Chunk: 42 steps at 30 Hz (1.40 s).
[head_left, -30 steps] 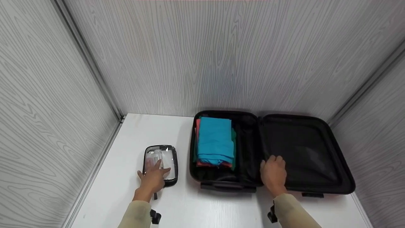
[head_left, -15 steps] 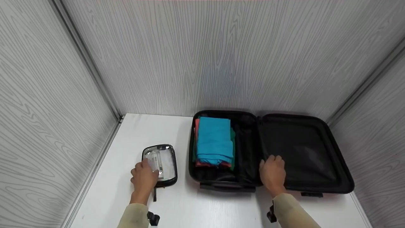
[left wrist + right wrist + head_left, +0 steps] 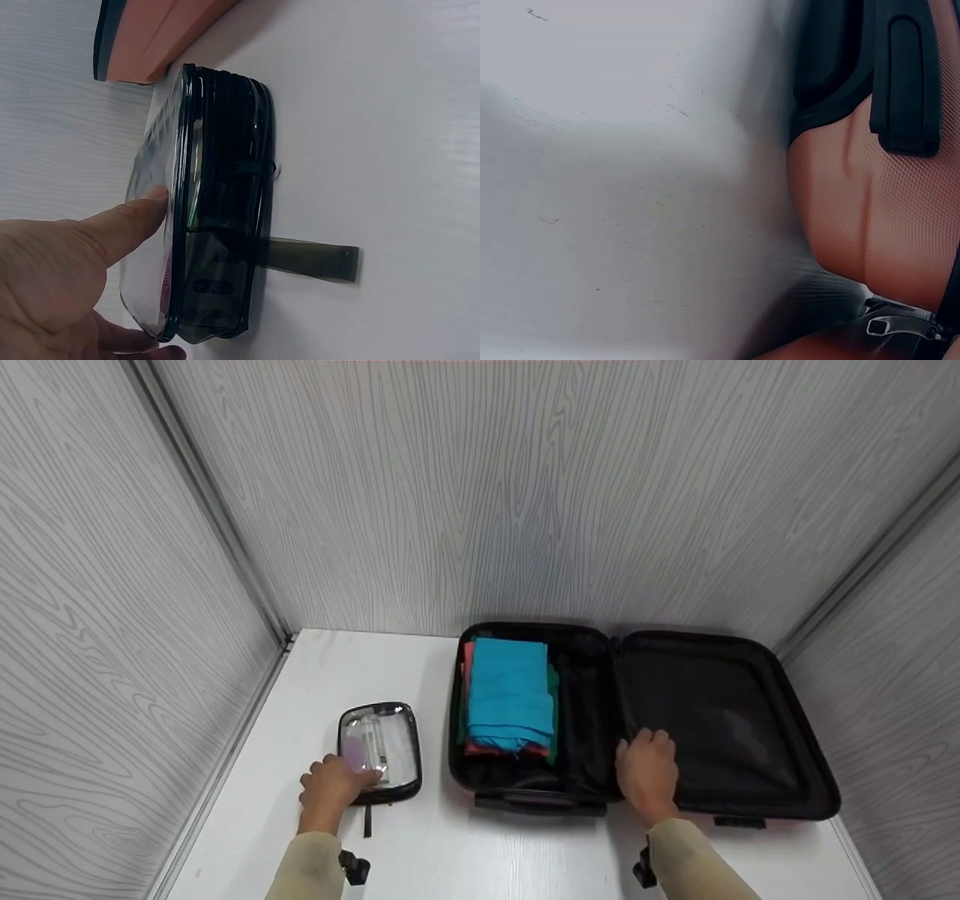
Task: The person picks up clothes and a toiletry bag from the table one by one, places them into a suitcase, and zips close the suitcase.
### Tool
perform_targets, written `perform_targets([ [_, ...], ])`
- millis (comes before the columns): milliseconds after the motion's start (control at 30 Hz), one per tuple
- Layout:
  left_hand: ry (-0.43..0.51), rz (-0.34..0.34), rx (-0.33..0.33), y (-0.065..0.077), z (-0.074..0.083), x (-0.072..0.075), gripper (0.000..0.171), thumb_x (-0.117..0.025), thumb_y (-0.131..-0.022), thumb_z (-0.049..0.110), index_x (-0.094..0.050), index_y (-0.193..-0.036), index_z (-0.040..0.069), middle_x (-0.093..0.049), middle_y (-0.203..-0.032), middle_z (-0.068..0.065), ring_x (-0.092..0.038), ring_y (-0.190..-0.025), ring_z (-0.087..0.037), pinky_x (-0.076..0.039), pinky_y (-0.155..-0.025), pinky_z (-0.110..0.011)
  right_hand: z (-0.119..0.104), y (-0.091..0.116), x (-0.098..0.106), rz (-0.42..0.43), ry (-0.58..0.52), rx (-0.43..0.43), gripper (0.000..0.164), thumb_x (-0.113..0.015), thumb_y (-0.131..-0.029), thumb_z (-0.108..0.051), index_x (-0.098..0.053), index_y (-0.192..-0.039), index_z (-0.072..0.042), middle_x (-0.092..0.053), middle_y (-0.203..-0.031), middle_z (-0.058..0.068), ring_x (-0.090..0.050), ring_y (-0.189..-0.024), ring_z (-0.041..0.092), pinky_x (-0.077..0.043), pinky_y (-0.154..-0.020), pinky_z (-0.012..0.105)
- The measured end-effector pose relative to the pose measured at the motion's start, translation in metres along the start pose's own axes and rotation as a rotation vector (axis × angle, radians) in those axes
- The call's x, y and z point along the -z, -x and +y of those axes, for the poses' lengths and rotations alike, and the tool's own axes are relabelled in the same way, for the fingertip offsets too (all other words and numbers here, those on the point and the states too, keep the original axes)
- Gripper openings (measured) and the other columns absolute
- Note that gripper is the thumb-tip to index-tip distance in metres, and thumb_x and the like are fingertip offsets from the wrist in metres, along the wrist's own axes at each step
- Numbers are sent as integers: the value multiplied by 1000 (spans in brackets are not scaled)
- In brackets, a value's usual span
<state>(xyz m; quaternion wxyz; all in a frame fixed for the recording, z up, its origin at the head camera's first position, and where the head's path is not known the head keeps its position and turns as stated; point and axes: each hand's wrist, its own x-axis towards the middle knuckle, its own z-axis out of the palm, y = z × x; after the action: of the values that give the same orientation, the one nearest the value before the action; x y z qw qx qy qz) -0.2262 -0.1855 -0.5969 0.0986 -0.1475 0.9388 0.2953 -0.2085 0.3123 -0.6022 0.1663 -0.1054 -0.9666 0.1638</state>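
Observation:
A clear-topped pouch (image 3: 397, 746) with black piping lies on the white table, small items showing through its lid. My left hand (image 3: 328, 789) is at its near left corner. In the left wrist view, the thumb (image 3: 135, 221) lies extended against the clear lid, and the other fingers spread beside the pouch's edge. A dark pull tab (image 3: 311, 259) sticks out from its side. My right hand (image 3: 647, 775) grips the near edge of the open suitcase (image 3: 724, 720), close to the hinge, fingers bent over the rim; the right wrist view shows almost none of it.
Folded clothes (image 3: 510, 690), bright blue on top with red and green below, lie in the suitcase's left half. Its outer shell (image 3: 870, 217) is orange, with a black handle (image 3: 907, 82). Grey wood-grain panels (image 3: 517, 495) rise behind and at both sides of the table.
My left hand has drawn back and left from over the pouch's lid to its near left corner. The pouch has barely shifted. My right hand stays at the suitcase.

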Motion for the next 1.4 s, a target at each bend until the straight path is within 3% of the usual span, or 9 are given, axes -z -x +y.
perform_targets([
  [133,8,0,-12,-2,2,0,87,-80,-88,46,-50,-134,-21,-50,-131,-45,-45,-125,-62,-45,-99,-72,0,-1,1,-6,5,-15,37,-59,-107,-23,-58,-110,14,-54,-103,29,-57,-96,46,-55,-69,60],
  [300,23,25,-35,-4,4,-2,90,-80,-89,40,-40,-141,-22,-47,-134,-47,-44,-126,-63,-46,-98,-70,-1,-2,2,-23,4,-33,38,-58,-107,-24,-58,-112,14,-54,-104,28,-57,-97,45,-55,-71,59],
  [500,47,45,-53,-5,4,-4,87,-81,-89,35,-38,-145,-16,-45,-135,-47,-42,-127,-64,-46,-98,-70,-1,-2,2,-24,-1,-34,39,-58,-107,-25,-59,-114,14,-55,-107,29,-58,-99,46,-56,-73,61],
  [667,75,42,-102,-5,6,-2,81,-81,-87,28,-37,-143,-11,-49,-131,-45,-47,-122,-64,-47,-95,-69,-1,-2,2,-21,-3,-34,39,-58,-107,-25,-59,-113,14,-55,-106,29,-58,-99,47,-55,-74,61],
  [833,166,-9,-167,-7,11,2,74,-78,-84,17,-33,-138,-6,-61,-118,-39,-63,-107,-50,-51,-91,-63,-1,-2,2,-16,-9,-35,39,-58,-107,-24,-59,-112,14,-55,-105,29,-58,-98,46,-55,-73,61],
  [967,218,-42,-200,-8,13,3,65,-75,-82,11,-31,-128,-2,-65,-110,-34,-65,-100,-40,-52,-92,-58,0,-1,1,-8,-5,-27,38,-58,-107,-23,-58,-113,15,-55,-105,30,-58,-98,47,-55,-73,61],
  [1200,320,-104,-149,-7,11,3,64,-76,-92,18,-25,-128,5,-58,-125,-34,-62,-108,-36,-51,-94,-51,-2,-1,-1,22,4,-4,37,-62,-105,-21,-59,-110,16,-55,-105,32,-59,-98,50,-56,-68,62],
  [1400,392,-89,-115,-3,11,7,75,-77,-91,19,-23,-141,6,-60,-127,-36,-64,-107,-37,-52,-93,-50,-4,-2,-2,0,-3,-9,39,-60,-106,-23,-59,-112,15,-55,-106,31,-58,-100,49,-56,-72,62],
])
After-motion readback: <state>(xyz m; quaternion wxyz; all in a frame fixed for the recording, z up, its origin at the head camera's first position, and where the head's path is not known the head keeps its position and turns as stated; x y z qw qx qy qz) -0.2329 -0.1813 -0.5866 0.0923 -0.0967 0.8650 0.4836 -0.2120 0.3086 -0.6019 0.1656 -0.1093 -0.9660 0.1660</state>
